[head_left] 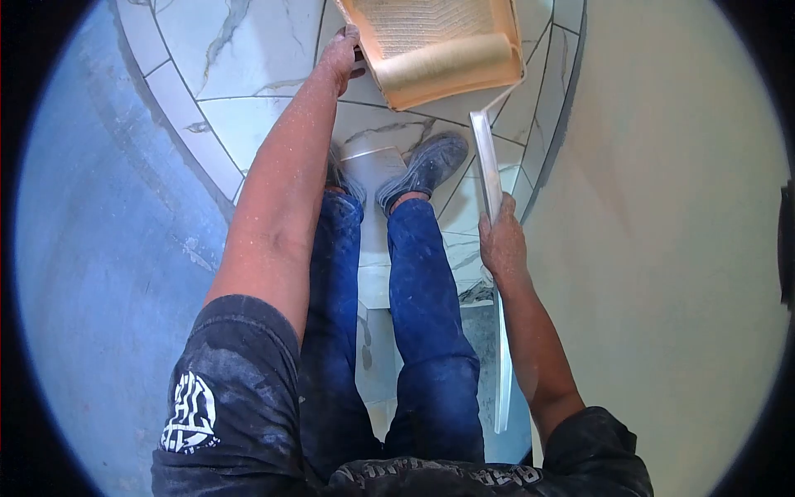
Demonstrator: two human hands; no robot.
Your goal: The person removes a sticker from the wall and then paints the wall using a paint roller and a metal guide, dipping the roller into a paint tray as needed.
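My left hand (341,58) is closed on the left edge of a paint tray (401,101) at the top of the head view. Cream paint coats the tray, and its ribbed slope shows at the far side. Across the tray's near end lies a paint roller (447,65), its sleeve covered in the same paint. A thin wire frame runs from the sleeve to a long white handle (487,149). My right hand (503,240) is wrapped around this handle, right of my legs. The handle's lower part continues beneath my right forearm.
White marbled floor tiles (248,50) lie under my feet. A blue-grey wall (108,248) curves along the left, and a pale cream wall (662,207) rises on the right. Both my shoes (431,166) stand just below the tray.
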